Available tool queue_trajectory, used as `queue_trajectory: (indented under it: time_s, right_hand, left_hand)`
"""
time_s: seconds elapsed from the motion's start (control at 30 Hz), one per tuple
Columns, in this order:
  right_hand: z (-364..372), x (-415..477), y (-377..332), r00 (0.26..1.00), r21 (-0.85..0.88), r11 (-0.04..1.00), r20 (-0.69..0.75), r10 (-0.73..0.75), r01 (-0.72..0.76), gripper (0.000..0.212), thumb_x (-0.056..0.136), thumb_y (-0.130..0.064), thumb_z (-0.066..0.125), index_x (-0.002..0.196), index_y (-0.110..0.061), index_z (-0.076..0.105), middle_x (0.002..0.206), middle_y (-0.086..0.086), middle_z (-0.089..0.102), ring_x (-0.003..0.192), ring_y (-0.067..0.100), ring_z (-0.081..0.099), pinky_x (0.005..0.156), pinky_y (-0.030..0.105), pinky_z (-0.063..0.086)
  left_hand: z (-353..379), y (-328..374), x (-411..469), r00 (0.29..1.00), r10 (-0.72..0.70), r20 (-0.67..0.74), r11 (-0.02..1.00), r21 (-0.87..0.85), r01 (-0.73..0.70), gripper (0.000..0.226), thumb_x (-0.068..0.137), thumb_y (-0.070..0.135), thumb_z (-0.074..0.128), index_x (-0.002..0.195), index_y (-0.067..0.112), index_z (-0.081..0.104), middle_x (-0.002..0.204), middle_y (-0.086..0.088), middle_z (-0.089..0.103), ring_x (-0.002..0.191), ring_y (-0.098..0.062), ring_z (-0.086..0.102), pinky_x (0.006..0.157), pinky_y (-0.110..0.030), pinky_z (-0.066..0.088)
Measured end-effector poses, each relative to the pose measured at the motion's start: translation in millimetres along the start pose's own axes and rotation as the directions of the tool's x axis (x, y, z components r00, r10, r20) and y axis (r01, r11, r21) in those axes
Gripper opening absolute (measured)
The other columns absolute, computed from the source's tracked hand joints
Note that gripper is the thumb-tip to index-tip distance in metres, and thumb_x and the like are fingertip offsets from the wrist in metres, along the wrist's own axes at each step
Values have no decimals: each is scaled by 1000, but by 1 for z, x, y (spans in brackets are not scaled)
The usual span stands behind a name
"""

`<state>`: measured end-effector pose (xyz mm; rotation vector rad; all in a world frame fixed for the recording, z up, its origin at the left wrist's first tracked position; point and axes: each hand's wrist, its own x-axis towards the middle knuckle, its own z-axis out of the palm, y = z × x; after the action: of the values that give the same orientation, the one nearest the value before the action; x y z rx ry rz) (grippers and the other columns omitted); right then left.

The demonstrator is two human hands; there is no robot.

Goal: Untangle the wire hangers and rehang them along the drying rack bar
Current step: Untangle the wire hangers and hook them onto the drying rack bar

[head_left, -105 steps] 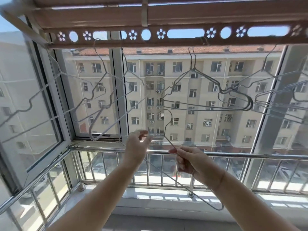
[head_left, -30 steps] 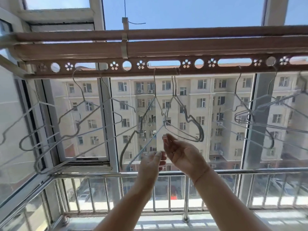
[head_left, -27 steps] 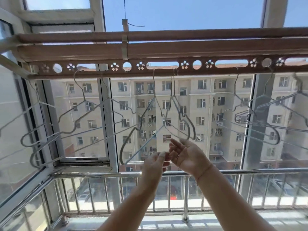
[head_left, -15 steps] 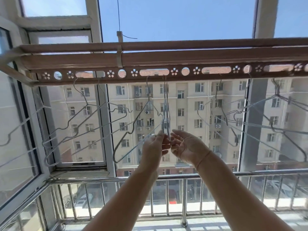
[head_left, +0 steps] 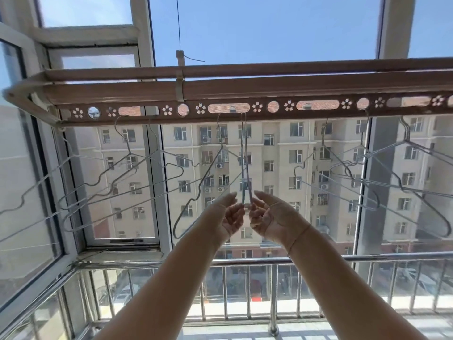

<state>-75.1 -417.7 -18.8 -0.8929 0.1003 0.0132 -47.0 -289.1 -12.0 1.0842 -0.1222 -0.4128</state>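
A brown drying rack bar (head_left: pixel 245 94) with flower cutouts runs across the top. Two wire hangers (head_left: pixel 245 168) hang edge-on from its middle, close together. My left hand (head_left: pixel 230 217) and my right hand (head_left: pixel 272 219) are raised, palms facing each other, and their fingertips pinch the lower ends of this pair. Another hanger (head_left: pixel 196 192) hangs just to the left, angled down past my left wrist. Several hangers (head_left: pixel 110 182) overlap at the left end. Several more hangers (head_left: pixel 367 182) cross each other on the right.
An open window sash (head_left: pixel 29 168) stands at the left, close to the left hangers. A steel railing (head_left: pixel 269 262) runs below my arms. A wide window post (head_left: pixel 377 180) stands behind the right hangers. A thin cable (head_left: pixel 178 25) rises from the rack.
The middle pair of hangers has turned from face-on to edge-on. Both hands rose and closed in on its lower end, then parted slightly. The view tilted upward.
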Motion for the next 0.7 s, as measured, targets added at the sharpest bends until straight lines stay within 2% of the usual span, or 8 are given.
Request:
queue_trajectory:
  time_s: [0.13,0.2,0.3,0.43,0.5,0.6,0.7]
  right_hand:
    - [-3,3,5,998,45,999,54,17,-19,17,88,-19,56,81,-4,58,55,4,54,36,8,46,33,15,37]
    - [-2,4,4,995,47,999,100,-1,-4,15,86,-17,55,77,-6,57,52,2,54,36,8,45,33,15,34]
    - [0,1,2,982,60,998,184,-34,23,7,74,-13,60,74,-8,55,51,1,54,36,7,45,33,15,34]
    - [-5,-1,3,940,140,990,331,-79,33,36,50,-4,82,75,-6,57,55,3,54,40,10,47,34,18,37]
    - [-8,-3,5,936,170,985,339,-98,42,30,58,-2,74,81,-5,56,55,3,53,41,10,47,35,17,37]
    - [-10,-7,8,944,208,975,298,-141,80,12,78,-4,51,87,-7,57,54,1,52,40,8,45,36,16,35]
    - [-12,-8,11,950,235,965,255,-179,118,12,80,-6,50,87,-9,60,54,1,50,39,8,43,36,16,35]
  left_hand:
    - [8,7,0,980,193,-44,970,161,-184,23,89,31,58,83,9,64,73,-3,54,64,-13,46,59,-25,40]
    - [13,15,-1,973,230,-20,957,188,-223,29,88,36,58,86,9,67,76,-3,58,66,-13,48,63,-26,40]
    - [23,27,-4,971,238,21,942,240,-236,34,84,38,61,91,6,69,73,1,59,64,-12,46,65,-26,38]
    - [36,39,-6,972,231,46,929,285,-235,24,77,29,71,88,7,69,74,-1,61,65,-12,49,60,-24,41]
    - [39,41,-6,971,222,83,927,292,-237,18,76,24,72,82,8,65,71,-2,60,63,-13,51,56,-24,41]
    - [39,38,-7,962,247,112,917,294,-270,15,84,22,65,84,7,64,68,-2,62,59,-12,53,54,-22,43]
    - [37,32,-9,936,334,109,903,247,-351,19,90,20,58,91,2,62,62,-2,59,50,-9,49,49,-19,40]
